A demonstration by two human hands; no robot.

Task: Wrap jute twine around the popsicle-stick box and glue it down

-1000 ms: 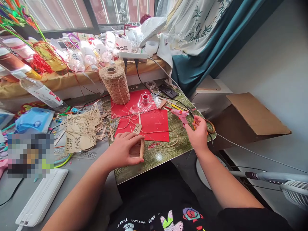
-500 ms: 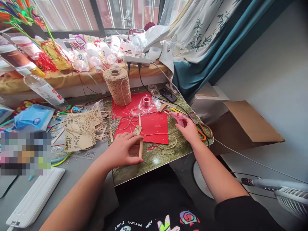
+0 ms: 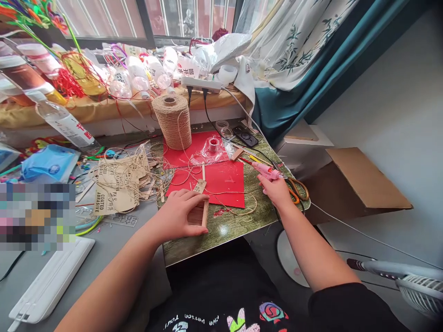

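My left hand (image 3: 182, 214) grips a small wooden box (image 3: 205, 214) by its sides, with the thumb along the near edge and the fingers over the far edge. The box rests on the green wood-patterned board (image 3: 238, 223). On the right, my right hand (image 3: 276, 190) is closed around a pink glue gun (image 3: 266, 170), whose tip points to the upper left. Red sheets (image 3: 226, 180) lie beyond the box, with a paper tag (image 3: 200, 186) and loose twine on them. Orange-handled scissors (image 3: 299, 190) lie beside my right hand.
A large twine spool (image 3: 172, 122) stands at the back. Sandpaper pieces (image 3: 116, 184) and tangled twine lie to the left. A black phone (image 3: 245, 136), a power strip (image 3: 201, 85) and a cable are behind. An open cardboard box (image 3: 367, 177) stands at the right.
My right hand has turned the glue gun, so more of its pink body shows and its tip points further left. My left hand keeps its hold on the box. The view has shifted slightly.
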